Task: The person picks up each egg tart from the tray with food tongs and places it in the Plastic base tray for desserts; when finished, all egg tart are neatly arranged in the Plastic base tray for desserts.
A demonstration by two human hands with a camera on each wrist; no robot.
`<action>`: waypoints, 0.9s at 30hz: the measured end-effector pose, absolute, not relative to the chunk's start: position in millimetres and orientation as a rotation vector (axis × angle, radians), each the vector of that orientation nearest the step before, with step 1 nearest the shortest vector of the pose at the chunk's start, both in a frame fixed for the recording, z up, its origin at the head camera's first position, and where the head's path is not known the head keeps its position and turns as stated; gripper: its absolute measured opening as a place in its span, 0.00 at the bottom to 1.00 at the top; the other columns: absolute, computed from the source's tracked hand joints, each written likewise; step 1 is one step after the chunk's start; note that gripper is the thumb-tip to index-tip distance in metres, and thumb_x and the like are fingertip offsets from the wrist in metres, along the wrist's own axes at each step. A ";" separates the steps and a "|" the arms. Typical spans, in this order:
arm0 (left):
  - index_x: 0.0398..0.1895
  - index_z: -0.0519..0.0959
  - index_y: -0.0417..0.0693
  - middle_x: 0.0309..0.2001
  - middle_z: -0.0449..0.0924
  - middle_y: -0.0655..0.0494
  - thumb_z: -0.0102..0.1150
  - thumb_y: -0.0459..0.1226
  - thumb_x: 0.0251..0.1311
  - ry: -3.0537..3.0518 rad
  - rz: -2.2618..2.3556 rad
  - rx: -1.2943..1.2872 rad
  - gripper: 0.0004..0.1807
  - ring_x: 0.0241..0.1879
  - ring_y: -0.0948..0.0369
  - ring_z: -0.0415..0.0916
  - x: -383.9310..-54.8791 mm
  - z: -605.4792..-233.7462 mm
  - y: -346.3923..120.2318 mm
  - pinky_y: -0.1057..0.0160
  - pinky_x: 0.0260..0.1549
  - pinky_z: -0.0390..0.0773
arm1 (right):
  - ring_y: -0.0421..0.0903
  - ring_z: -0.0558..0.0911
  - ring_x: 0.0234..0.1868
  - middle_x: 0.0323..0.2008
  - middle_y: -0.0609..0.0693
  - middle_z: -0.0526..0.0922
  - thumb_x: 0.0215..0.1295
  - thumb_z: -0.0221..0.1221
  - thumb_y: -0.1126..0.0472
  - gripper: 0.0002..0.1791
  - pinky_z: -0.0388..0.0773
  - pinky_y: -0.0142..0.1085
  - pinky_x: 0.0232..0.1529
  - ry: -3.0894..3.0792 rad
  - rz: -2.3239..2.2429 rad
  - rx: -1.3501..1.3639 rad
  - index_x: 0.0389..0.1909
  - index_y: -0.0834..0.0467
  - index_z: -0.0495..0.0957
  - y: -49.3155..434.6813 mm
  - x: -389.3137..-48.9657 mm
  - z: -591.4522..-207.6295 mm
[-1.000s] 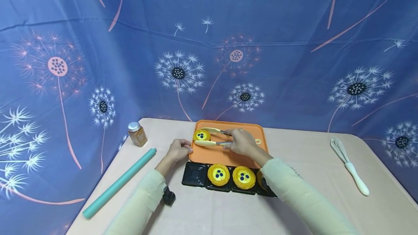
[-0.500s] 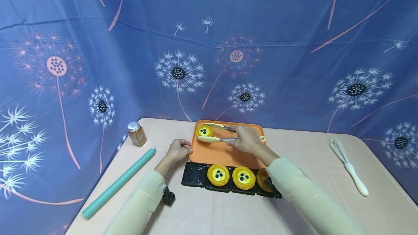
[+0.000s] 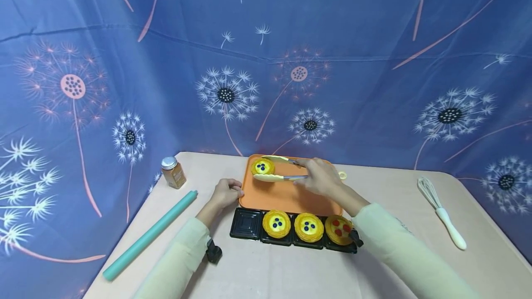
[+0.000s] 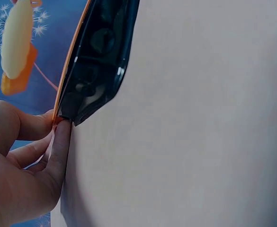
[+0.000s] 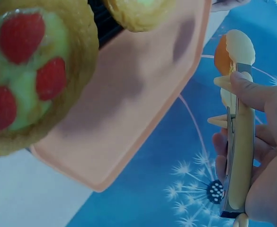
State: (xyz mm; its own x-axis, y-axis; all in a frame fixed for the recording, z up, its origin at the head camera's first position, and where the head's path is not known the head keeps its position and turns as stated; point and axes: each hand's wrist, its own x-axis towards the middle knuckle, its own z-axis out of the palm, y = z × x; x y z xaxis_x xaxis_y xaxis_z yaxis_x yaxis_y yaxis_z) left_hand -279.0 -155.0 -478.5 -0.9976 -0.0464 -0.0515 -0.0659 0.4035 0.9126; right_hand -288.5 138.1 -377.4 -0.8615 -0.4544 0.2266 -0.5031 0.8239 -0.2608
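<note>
My right hand [image 3: 322, 176] grips cream-tipped tongs [image 3: 271, 178]. Between the tong heads is a blueberry-topped egg tart [image 3: 262, 166], held above the left part of the orange tray [image 3: 287, 197]; the left wrist view has the tart [image 4: 16, 85] raised off the tray. My left hand [image 3: 226, 194] pinches the tray's left edge between thumb and fingers. In front of the tray lies a black plastic box [image 3: 246, 223] with a row of compartments, the leftmost bare. Two blueberry tarts [image 3: 276, 224] and a strawberry-topped tart [image 3: 338, 230] fill the others, the last partly behind my right wrist's camera.
A teal rolling pin [image 3: 150, 235] lies at the left, with a silver-capped spice jar [image 3: 173, 172] behind it. Far to the right is a whisk [image 3: 441, 213] with a white handle. Blue dandelion-print cloth [image 3: 365, 82] stands along the back and sides.
The tongs and the tart between them have risen and shifted a little to the right. My right forearm moved right, uncovering the strawberry tart. The left hand stays at the tray's edge.
</note>
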 end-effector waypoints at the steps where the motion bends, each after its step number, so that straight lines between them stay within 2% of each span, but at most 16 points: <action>1: 0.41 0.80 0.30 0.31 0.80 0.47 0.64 0.25 0.54 2.614 1.701 -0.118 0.10 0.29 0.58 0.76 -278.5 -478.1 -154.8 0.66 0.27 0.78 | 0.40 0.59 0.13 0.36 0.51 0.87 0.52 0.74 0.50 0.35 0.55 0.33 0.14 -2.844 0.482 0.761 0.61 0.56 0.78 139.2 -286.7 -376.2; 4: 0.43 0.80 0.30 0.33 0.80 0.47 0.64 0.25 0.55 2.596 1.705 -0.169 0.11 0.30 0.58 0.76 -278.1 -478.5 -155.4 0.66 0.28 0.78 | 0.39 0.61 0.12 0.39 0.52 0.87 0.53 0.75 0.51 0.35 0.55 0.32 0.13 -2.830 0.519 0.792 0.61 0.58 0.78 141.7 -280.1 -372.4; 6: 0.44 0.80 0.30 0.33 0.80 0.47 0.63 0.25 0.56 2.587 1.704 -0.193 0.12 0.30 0.59 0.76 -278.4 -479.1 -155.9 0.67 0.27 0.77 | 0.39 0.62 0.12 0.46 0.53 0.87 0.52 0.75 0.51 0.34 0.54 0.31 0.12 -2.813 0.545 0.813 0.60 0.59 0.79 143.1 -275.4 -370.9; 8: 0.45 0.79 0.30 0.34 0.79 0.47 0.62 0.24 0.57 2.582 1.700 -0.197 0.12 0.30 0.60 0.76 -279.2 -479.9 -156.6 0.68 0.27 0.77 | 0.38 0.63 0.12 0.49 0.53 0.86 0.52 0.75 0.52 0.34 0.54 0.31 0.12 -2.798 0.563 0.829 0.60 0.59 0.79 143.6 -269.8 -369.1; 15: 0.43 0.79 0.29 0.33 0.80 0.47 0.62 0.24 0.55 2.606 1.663 -0.148 0.12 0.30 0.59 0.75 -279.6 -479.0 -159.2 0.68 0.28 0.76 | 0.37 0.70 0.21 0.47 0.53 0.86 0.50 0.76 0.53 0.34 0.62 0.31 0.14 -2.753 0.594 0.922 0.59 0.60 0.80 140.5 -249.0 -364.0; 21: 0.42 0.81 0.29 0.31 0.78 0.48 0.59 0.22 0.50 2.608 1.672 -0.131 0.13 0.31 0.59 0.74 -280.9 -479.6 -156.7 0.67 0.28 0.75 | 0.39 0.73 0.28 0.46 0.52 0.86 0.51 0.76 0.53 0.33 0.69 0.32 0.24 -2.746 0.600 1.005 0.58 0.60 0.80 136.7 -232.6 -364.3; 27: 0.41 0.82 0.31 0.32 0.79 0.48 0.60 0.25 0.53 2.607 1.690 -0.120 0.12 0.33 0.57 0.74 -280.6 -480.3 -154.6 0.65 0.32 0.76 | 0.39 0.70 0.26 0.47 0.51 0.87 0.50 0.76 0.53 0.32 0.68 0.32 0.23 -2.729 0.600 1.094 0.57 0.60 0.80 133.5 -223.7 -367.0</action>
